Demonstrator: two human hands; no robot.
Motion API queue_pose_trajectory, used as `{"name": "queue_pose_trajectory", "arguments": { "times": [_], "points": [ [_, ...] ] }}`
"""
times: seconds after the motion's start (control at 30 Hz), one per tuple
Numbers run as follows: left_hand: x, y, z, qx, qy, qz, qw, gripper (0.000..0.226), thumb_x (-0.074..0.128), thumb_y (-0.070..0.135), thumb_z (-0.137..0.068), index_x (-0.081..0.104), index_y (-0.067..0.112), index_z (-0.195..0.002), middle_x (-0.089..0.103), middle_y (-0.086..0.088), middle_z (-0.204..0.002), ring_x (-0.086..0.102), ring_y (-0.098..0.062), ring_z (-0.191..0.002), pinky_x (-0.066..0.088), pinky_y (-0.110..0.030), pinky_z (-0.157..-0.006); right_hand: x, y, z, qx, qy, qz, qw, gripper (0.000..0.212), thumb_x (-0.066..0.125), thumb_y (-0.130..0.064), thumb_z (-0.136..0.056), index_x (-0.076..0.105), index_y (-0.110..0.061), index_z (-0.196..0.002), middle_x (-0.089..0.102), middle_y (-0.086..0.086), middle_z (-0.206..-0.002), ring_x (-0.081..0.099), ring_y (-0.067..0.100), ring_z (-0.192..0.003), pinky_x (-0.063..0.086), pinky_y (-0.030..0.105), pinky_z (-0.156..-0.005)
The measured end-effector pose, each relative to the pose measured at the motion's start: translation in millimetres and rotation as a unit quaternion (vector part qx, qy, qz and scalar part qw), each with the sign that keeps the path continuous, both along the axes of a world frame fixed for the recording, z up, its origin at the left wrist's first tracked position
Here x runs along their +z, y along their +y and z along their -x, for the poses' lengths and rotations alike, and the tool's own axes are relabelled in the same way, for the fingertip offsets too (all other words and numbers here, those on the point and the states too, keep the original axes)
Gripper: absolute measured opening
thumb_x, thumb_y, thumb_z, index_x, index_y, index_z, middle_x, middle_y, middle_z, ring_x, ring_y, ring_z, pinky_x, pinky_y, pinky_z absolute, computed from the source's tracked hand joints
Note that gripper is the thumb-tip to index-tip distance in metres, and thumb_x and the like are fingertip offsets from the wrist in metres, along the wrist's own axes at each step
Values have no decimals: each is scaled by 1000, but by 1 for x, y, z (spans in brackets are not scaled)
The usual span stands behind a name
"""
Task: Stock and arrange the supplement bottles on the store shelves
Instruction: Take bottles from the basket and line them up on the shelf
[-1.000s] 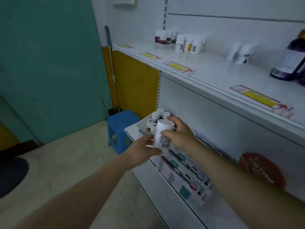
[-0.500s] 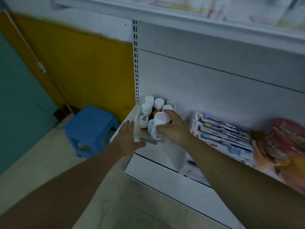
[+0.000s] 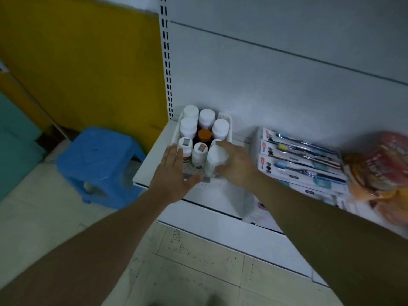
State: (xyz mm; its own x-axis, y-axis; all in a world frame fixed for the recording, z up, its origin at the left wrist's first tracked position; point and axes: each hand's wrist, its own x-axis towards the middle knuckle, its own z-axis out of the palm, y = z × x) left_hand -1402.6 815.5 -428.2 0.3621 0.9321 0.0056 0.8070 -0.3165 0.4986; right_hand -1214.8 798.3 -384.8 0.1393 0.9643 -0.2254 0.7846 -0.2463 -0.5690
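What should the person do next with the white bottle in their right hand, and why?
Probably lower the white bottle to stand in the front row of the tray, then let go. The right hand grips it just right of two front bottles, and the flat left hand rests at the tray's front edge.

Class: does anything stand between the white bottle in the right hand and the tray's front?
Nothing visible does. The right hand holds the white bottle at the tray's front-right corner, beside a standing bottle; the left hand lies open at the front-left, clear.
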Motion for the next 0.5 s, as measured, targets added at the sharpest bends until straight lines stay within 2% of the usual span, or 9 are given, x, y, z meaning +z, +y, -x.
{"name": "queue_pose_trajectory", "arguments": {
  "times": [0.07, 0.17, 0.27, 0.4, 0.5],
  "points": [
    [-7, 1, 0, 2, 19, -15, 1000, 97, 56, 56, -84, 6, 7, -151, 6, -12, -159, -1, -27, -147, 5, -38, -117, -7, 1, -5, 13, -34, 11, 999, 82, 79, -34, -68, 40, -33, -141, 49, 8, -136, 47, 29, -122, 43, 41, -101],
    [-13, 3, 0, 2, 36, -29, 999, 95, 56, 58, -82, 15, 6, -150, 15, -13, -157, 3, -28, -146, 11, -45, -118, -9, 2, -9, 36, -66, 23, 997, 71, 73, -36, -78, 42, -27, -141, 45, 7, -141, 37, 28, -131, 32, 38, -110],
    [-14, 3, -1, 11, 46, -31, 998, 94, 55, 59, -82, 15, 10, -151, 14, -12, -158, 1, -27, -147, 12, -47, -118, -11, 2, -10, 84, -135, 11, 987, 64, 65, -40, -83, 42, -23, -140, 41, 2, -145, 30, 25, -135, 26, 37, -113],
    [-19, 7, 0, 23, 69, -20, 997, 101, 33, 78, -72, 12, 19, -151, 13, -11, -158, 5, -30, -146, 12, -50, -117, -12, -1, -12, 117, -162, 5, 980, 60, 57, -40, -89, 39, -22, -142, 30, 4, -150, 28, 28, -135, 28, 42, -112],
    [-16, 6, -1, 31, 47, 31, 998, 94, 50, 68, -77, 12, 24, -151, 8, -7, -159, 6, -30, -145, 15, -49, -117, -8, -3, -12, 123, -166, 19, 978, 59, 54, -41, -91, 35, -23, -144, 20, 3, -155, 24, 29, -138, 27, 44, -114]
  ]
}}
